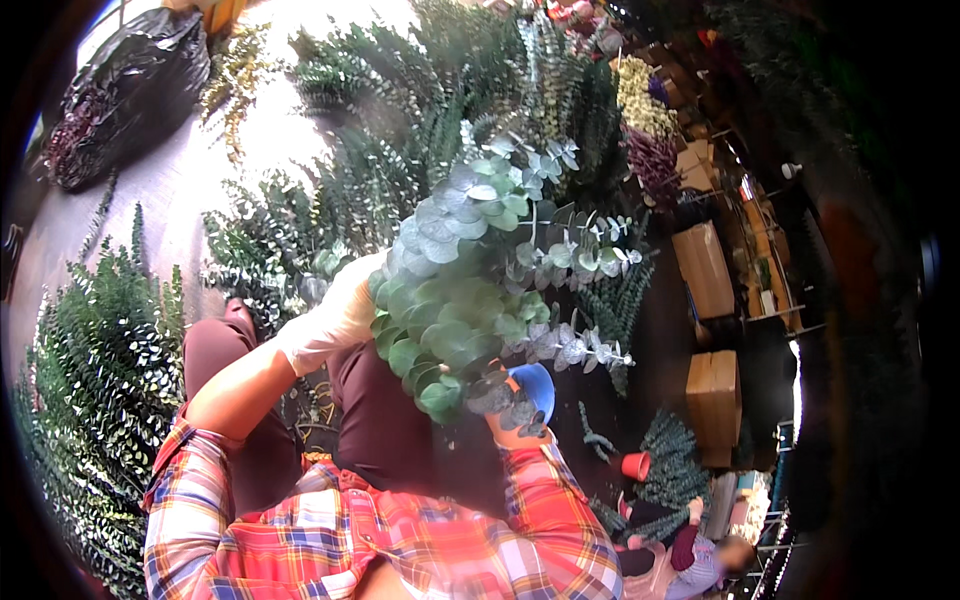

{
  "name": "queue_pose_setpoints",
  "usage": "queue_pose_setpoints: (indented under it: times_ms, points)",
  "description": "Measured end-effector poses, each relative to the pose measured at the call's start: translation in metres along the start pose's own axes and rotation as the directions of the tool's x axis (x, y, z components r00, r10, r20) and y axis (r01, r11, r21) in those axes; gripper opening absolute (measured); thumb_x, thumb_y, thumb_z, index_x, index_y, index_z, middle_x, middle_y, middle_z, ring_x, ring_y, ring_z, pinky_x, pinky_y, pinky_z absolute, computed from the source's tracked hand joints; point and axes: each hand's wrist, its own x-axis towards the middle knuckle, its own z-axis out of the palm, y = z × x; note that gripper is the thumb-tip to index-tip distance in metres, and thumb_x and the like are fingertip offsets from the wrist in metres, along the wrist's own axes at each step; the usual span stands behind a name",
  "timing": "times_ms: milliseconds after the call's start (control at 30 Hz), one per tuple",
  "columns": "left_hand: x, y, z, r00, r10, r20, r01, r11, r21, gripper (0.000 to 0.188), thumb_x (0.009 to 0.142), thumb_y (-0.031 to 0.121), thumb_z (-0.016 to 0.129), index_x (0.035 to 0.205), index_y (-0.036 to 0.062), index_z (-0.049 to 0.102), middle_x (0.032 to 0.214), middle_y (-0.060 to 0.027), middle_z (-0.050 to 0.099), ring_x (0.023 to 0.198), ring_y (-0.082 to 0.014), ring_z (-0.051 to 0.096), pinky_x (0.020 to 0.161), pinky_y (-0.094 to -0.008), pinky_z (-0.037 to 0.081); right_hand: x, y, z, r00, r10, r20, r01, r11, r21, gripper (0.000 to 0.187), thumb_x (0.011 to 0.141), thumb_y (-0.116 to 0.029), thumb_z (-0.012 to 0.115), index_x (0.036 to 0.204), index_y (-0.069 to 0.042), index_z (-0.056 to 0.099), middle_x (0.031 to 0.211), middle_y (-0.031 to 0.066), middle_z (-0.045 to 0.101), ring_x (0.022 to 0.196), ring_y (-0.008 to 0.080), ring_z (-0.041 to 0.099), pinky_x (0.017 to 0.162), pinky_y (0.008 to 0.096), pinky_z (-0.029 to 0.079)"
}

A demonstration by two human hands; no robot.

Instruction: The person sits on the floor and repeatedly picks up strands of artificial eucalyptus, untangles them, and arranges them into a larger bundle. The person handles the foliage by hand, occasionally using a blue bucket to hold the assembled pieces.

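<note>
A bunch of eucalyptus (450, 300) with round grey-green leaves fills the space in front of my chest, its stems fanning out to the right. My left hand (340, 312), in a pale glove, is closed on the bunch's left side; the leaves cover its fingertips. Below the bunch, leaves hide most of my right hand (490, 392), so its fingers do not show. Right beside that hand is a blue cup-like container (536, 388), partly covered by foliage.
Piles of cut green branches stand ahead (400, 140) and at the left (110, 360). A black plastic bag (135, 95) lies far left. Cardboard boxes (703, 268) line the right side. At the lower right a person (690, 560) sits near a red pot (635, 465) and bluish branches (672, 455).
</note>
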Motion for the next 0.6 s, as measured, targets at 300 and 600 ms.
queue_pose_setpoints:
  times_ms: [300, 600]
  points:
    - [0.004, -0.014, 0.015, 0.976, -0.196, -0.095, 0.160, 0.941, -0.297, 0.048, 0.071, 0.006, 0.072, 0.118, 0.0059, 0.059, 0.108, -0.0117, 0.066, 0.096, -0.0232, 0.063, 0.084, -0.0316, 0.049, -0.037, 0.007, 0.019, 0.844, 0.535, -0.038, -0.453, 0.749, 0.483, 0.023, 0.079, 0.002, 0.059, 0.100, -0.004, 0.067, 0.082, 0.0087, 0.067, 0.072, 0.0217, 0.064, 0.066, 0.0299, 0.051]
    - [-0.005, -0.004, 0.005, 0.986, -0.120, -0.112, 0.091, 0.968, -0.235, 0.041, 0.076, 0.008, 0.074, 0.115, 0.0062, 0.061, 0.106, -0.0083, 0.065, 0.095, -0.0168, 0.061, 0.083, -0.0299, 0.049, 0.069, 0.014, 0.018, 0.788, 0.615, -0.035, -0.303, 0.436, 0.847, 0.022, 0.082, 0.002, 0.057, 0.100, -0.003, 0.068, 0.082, 0.0067, 0.068, 0.071, 0.0165, 0.064, 0.064, 0.0269, 0.051]
